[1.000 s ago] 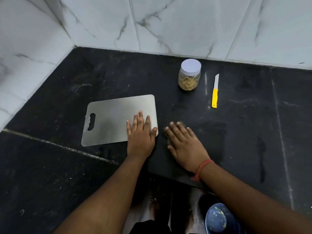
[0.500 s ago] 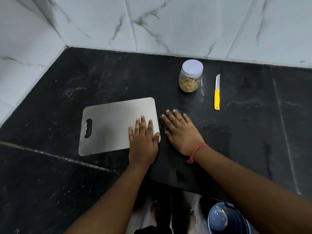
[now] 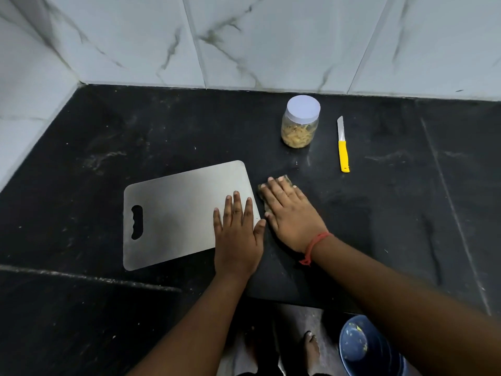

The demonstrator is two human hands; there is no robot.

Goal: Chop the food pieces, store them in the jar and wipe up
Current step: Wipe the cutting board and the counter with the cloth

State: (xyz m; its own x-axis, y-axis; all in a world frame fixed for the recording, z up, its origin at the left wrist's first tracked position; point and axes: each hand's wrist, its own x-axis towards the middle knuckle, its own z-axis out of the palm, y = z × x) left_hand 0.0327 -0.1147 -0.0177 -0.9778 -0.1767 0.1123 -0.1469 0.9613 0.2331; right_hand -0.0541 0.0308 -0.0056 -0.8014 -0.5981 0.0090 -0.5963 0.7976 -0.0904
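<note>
A bare steel chopping board (image 3: 176,213) lies on the black counter (image 3: 406,213). My left hand (image 3: 237,234) rests flat on the board's right end, fingers straight. Just right of the board, my right hand (image 3: 290,213) presses flat on a brownish scrub pad (image 3: 286,180), which shows only around my fingertips. Farther back stands a clear jar (image 3: 299,122) with a white lid on it, holding pale chopped food pieces. To the jar's right a yellow-handled knife (image 3: 342,146) lies with its blade pointing away from me.
White marble-tile walls close the counter at the back and left. The counter's front edge runs below my wrists. A blue bin (image 3: 366,348) stands on the floor at lower right, beside bare feet (image 3: 311,348).
My right hand slid the pad away from me along the counter beside the board. My left hand stayed on the board. The camera view shifted a little.
</note>
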